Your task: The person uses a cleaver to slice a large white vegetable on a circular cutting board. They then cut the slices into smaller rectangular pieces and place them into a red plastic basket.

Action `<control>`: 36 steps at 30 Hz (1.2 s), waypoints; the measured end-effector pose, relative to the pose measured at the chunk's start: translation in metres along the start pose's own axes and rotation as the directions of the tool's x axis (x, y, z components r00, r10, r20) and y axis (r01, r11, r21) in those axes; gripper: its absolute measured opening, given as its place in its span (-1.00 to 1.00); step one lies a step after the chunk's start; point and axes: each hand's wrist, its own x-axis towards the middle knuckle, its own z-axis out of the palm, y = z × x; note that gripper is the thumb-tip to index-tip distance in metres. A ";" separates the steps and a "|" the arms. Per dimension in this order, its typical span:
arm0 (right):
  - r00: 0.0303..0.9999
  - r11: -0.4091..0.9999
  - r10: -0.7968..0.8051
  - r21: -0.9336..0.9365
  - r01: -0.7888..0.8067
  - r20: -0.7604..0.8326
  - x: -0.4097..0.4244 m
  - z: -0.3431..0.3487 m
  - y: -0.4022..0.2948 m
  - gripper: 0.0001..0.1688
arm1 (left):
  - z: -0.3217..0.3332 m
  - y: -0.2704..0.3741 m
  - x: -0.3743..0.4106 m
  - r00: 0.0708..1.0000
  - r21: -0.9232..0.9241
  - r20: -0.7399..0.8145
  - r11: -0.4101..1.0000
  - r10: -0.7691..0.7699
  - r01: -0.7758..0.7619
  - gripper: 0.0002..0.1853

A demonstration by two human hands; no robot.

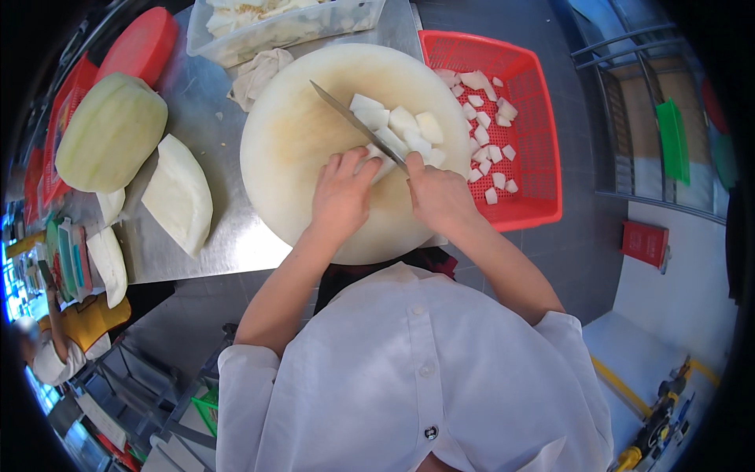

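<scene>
My right hand (439,194) is closed around the handle of a kitchen knife (354,120), its blade pointing up and to the left over a round cutting board (295,189). The fingers of my left hand (344,192) press on a white piece of melon-like flesh (383,171) beside the blade. Several cut white chunks (404,121) lie just beyond the knife. A red plastic basket (547,147) at the right holds many small white pieces (482,135). To the left, a large peeled pale-green melon or gourd (112,133) and a big white wedge (179,197) rest near each other.
A clear plastic tub (289,32) with pale scraps stands behind the board, a crumpled cloth (259,76) before it. A red round lid or board (141,44) lies at the back left. The steel table's front edge (206,276) is near my body. A person (65,342) is at far left.
</scene>
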 end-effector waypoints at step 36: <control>0.989 0.986 -0.146 0.080 0.145 0.012 -0.019 -0.035 0.001 -0.62 | 0.003 0.011 0.006 0.996 -0.062 -0.009 0.995 -0.084 0.083 -0.55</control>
